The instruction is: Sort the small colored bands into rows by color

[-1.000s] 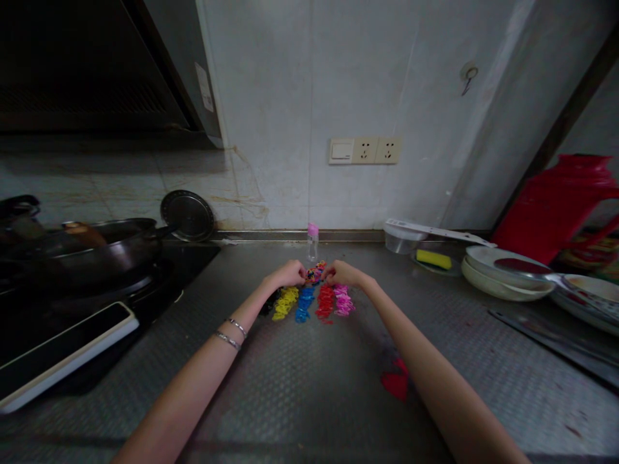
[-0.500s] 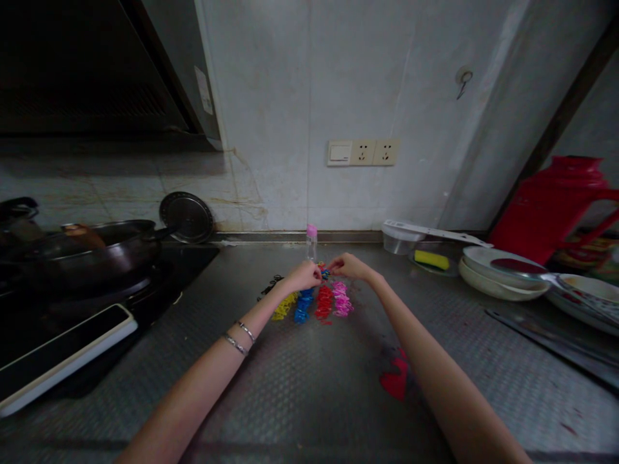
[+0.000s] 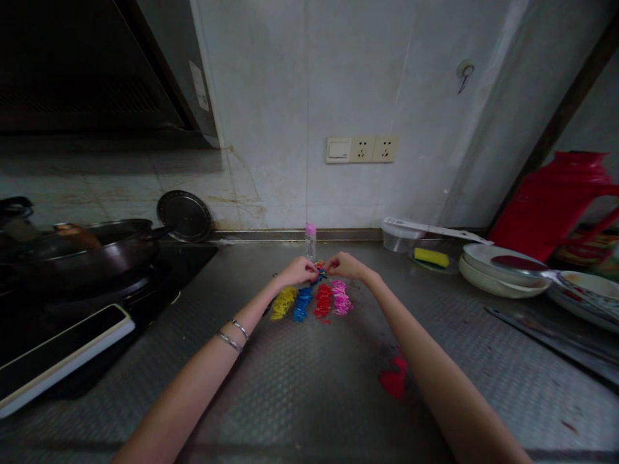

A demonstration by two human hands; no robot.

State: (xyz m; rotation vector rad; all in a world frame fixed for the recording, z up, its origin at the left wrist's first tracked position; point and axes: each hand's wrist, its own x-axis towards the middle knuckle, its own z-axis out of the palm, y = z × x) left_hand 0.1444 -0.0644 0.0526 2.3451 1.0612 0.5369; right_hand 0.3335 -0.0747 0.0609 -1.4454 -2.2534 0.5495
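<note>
My left hand [image 3: 298, 270] is closed with its fingertips at a small mixed-colour heap of rubber bands [image 3: 320, 265]. Opposite it, my right hand [image 3: 342, 265] has thumb and fingers pinched together at the heap's right side. Whatever lies between the fingertips is too small to tell. In front of the hands lie sorted piles: yellow rubber bands [image 3: 284, 303], blue ones [image 3: 302, 304], red ones [image 3: 323, 301] and pink ones [image 3: 341, 298]. Black bands are mostly hidden behind my left wrist. A clear bottle with a pink cap [image 3: 310, 240] stands just behind the heap.
A pan [image 3: 97, 248] sits on the stove at left, beside a white-edged slab [image 3: 68, 361]. On the right are a plastic tub [image 3: 401, 240], a yellow sponge [image 3: 431, 258], stacked bowls [image 3: 498, 283], a knife [image 3: 556, 341] and a red thermos [image 3: 546, 206]. A red patch [image 3: 394, 380] marks the counter.
My left hand and wrist have shifted slightly left and now cover most of the black bands. My right hand stays near the mixed heap. The view has moved a little.
</note>
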